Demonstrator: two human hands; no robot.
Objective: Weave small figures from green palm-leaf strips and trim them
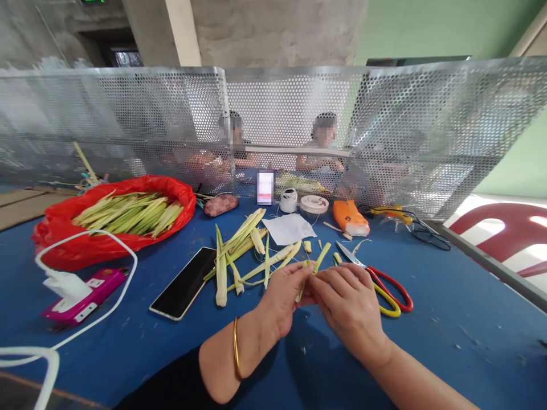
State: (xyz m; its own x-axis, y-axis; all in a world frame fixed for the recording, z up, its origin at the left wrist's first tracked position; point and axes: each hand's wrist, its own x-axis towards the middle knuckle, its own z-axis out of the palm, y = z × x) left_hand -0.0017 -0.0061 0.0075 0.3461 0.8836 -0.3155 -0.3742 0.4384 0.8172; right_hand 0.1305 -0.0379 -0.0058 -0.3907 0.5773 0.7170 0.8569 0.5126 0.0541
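My left hand and my right hand meet over the blue table, and both pinch a short green leaf strip that sticks up between the fingertips. A gold bangle circles my left wrist. Several cut pale-green leaf pieces lie just beyond my left hand. Scissors with red and yellow handles rest on the table right behind my right hand.
A red plastic bag full of leaf strips lies at the left. A black phone, a pink power strip with white charger, white paper, thread spools, an orange tool and a perforated metal screen surround the work spot. People sit behind the screen.
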